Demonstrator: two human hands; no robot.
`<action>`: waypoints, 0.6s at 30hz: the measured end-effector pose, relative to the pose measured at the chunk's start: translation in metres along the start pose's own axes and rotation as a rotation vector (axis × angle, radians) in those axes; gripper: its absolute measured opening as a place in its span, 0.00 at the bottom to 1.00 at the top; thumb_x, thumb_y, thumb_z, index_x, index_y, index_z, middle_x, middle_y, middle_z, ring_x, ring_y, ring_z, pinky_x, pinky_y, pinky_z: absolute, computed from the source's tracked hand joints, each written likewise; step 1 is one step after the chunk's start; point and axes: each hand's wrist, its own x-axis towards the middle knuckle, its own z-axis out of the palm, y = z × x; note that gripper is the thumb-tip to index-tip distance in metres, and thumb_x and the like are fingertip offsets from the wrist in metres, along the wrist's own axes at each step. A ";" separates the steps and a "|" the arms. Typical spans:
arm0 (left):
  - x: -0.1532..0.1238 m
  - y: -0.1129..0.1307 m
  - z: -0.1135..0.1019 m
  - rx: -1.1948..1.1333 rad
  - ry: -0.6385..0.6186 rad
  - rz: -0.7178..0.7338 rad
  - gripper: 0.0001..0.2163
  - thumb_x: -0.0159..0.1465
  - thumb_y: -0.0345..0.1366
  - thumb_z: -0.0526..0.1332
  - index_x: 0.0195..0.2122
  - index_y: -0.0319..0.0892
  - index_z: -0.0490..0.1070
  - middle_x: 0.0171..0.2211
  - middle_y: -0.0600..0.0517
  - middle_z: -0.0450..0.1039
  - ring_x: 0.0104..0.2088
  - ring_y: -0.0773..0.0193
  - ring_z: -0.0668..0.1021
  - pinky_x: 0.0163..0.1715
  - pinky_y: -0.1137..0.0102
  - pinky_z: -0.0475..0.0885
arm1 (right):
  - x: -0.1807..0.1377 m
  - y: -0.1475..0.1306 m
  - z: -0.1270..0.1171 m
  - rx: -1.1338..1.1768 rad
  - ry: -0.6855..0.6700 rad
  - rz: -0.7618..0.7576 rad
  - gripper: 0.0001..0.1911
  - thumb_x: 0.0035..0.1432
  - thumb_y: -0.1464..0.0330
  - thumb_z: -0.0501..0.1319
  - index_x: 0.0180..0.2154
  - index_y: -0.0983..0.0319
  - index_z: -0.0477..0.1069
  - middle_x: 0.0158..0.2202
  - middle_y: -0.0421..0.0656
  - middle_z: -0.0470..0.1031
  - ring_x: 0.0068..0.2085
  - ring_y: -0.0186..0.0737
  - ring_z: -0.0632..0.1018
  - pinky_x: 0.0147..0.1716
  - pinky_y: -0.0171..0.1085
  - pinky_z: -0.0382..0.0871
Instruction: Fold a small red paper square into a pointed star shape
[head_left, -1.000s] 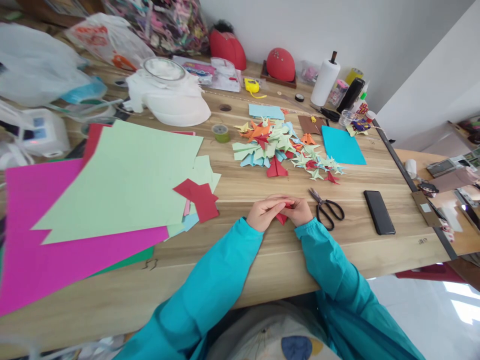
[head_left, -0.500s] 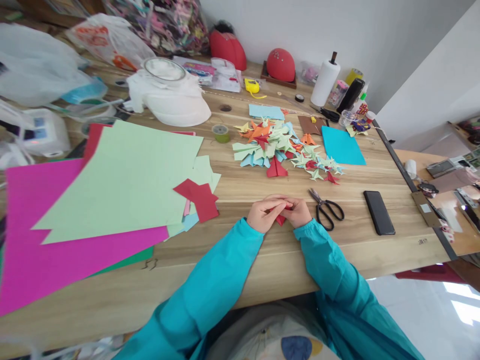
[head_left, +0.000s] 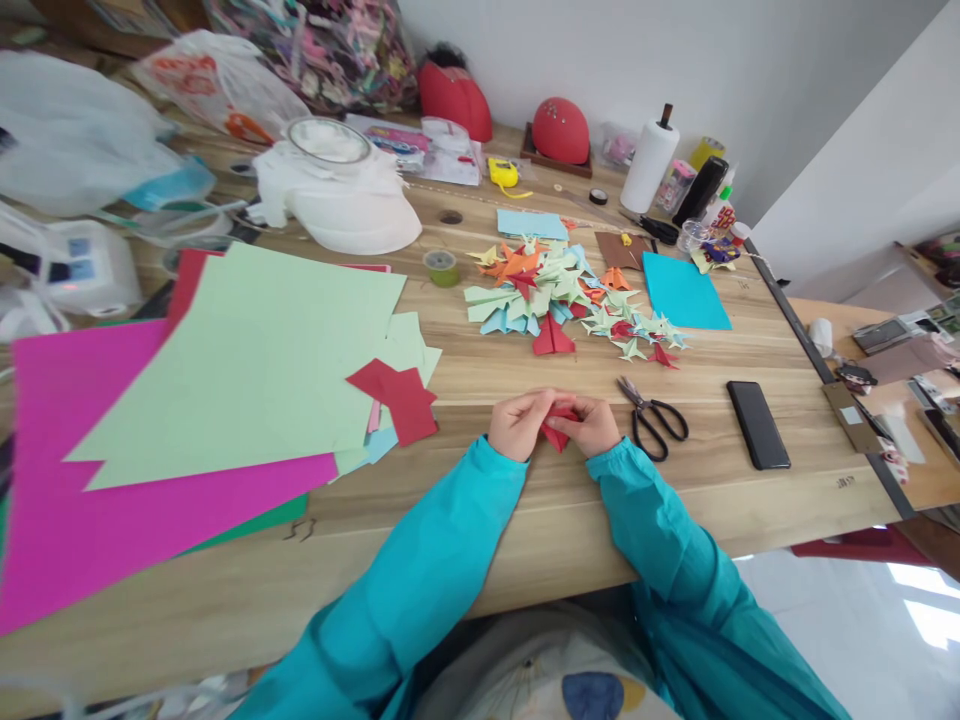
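A small folded piece of red paper (head_left: 556, 437) is held between my two hands, just above the table near its front edge. My left hand (head_left: 517, 422) grips its left side, fingers closed. From the other side my right hand (head_left: 594, 425) pinches it, thumb on top. The fingers hide part of the folds. Black-handled scissors (head_left: 654, 418) lie right of my right hand. Beyond my hands is a heap of folded paper figures (head_left: 555, 280) in green, blue, orange and red. Flat red paper pieces (head_left: 405, 398) lie to the left.
Large green sheets (head_left: 247, 360) and a magenta sheet (head_left: 82, 480) cover the left side. A phone (head_left: 757, 425) lies at the right. Farther back are a roll of tape (head_left: 441, 268), a bright blue sheet (head_left: 685, 291), a white cap (head_left: 352, 200) and a yellow tape measure (head_left: 503, 173).
My left fingers and thumb have shifted a little, and more of the red paper now shows between my hands. Things on the table have stayed put.
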 end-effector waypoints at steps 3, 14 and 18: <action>0.002 -0.003 -0.003 -0.060 -0.033 -0.020 0.13 0.59 0.40 0.54 0.34 0.39 0.75 0.35 0.46 0.76 0.39 0.58 0.76 0.42 0.64 0.71 | 0.001 -0.002 -0.003 0.032 0.047 0.062 0.13 0.36 0.62 0.67 0.23 0.66 0.72 0.20 0.39 0.71 0.22 0.31 0.68 0.23 0.33 0.63; 0.004 -0.014 -0.002 0.192 -0.053 0.211 0.05 0.53 0.34 0.62 0.30 0.44 0.76 0.33 0.49 0.77 0.35 0.62 0.77 0.39 0.65 0.73 | 0.003 0.001 -0.006 0.081 0.019 0.094 0.15 0.33 0.61 0.67 0.20 0.65 0.69 0.17 0.37 0.68 0.20 0.29 0.66 0.21 0.31 0.61; 0.005 -0.012 -0.002 0.183 -0.072 0.285 0.04 0.52 0.33 0.62 0.28 0.45 0.76 0.30 0.50 0.77 0.35 0.61 0.77 0.39 0.64 0.72 | 0.001 0.006 -0.004 -0.027 -0.047 -0.003 0.11 0.38 0.64 0.65 0.24 0.65 0.72 0.22 0.39 0.72 0.24 0.33 0.70 0.27 0.34 0.65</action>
